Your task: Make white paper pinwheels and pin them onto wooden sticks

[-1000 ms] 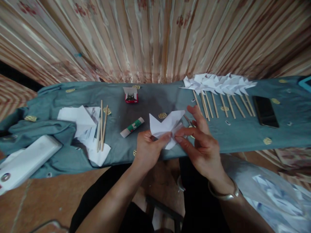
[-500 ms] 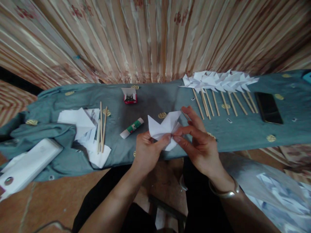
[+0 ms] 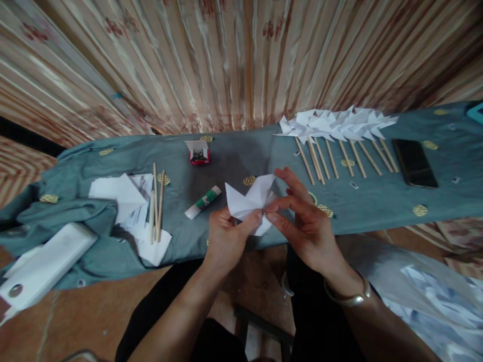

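left hand [image 3: 227, 236]: fingers pinch the folded paper [image 3: 247, 199] | right hand [image 3: 312, 232]: fingers pinch near its middle | paper: over the tabletop [image 3: 377, 213], near the green-and-white tube [image 3: 203, 202]

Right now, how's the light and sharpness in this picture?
Head view: dim, with a shadow on the tablecloth beside the red box; head view: glint on the metal bracelet; head view: details soft where the hands meet the folded paper.
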Tool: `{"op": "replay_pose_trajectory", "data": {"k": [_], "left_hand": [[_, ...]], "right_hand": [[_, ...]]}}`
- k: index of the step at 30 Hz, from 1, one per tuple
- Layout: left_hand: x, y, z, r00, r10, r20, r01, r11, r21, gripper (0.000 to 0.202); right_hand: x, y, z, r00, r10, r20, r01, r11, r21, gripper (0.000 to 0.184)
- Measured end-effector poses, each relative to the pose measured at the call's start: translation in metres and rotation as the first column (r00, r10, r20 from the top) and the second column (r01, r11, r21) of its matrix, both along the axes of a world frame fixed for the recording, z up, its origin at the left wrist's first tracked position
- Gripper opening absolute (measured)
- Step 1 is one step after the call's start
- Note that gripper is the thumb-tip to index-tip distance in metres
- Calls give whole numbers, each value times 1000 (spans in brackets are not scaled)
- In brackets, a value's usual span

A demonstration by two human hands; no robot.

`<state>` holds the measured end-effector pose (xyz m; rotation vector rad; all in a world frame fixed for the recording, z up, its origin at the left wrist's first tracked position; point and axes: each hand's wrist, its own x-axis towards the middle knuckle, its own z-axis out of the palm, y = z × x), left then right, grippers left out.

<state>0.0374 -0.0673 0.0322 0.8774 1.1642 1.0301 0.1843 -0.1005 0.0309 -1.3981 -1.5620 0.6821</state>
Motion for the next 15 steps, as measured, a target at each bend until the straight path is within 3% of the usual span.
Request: {"op": "replay_pose_trajectory", "data": {"k": [15], "left_hand": [[0,0,-1,998,-14,-65,15,1000,17,16]], "right_hand": [[1,3,0,998,19,-64,-22,999,-49,6]]}}
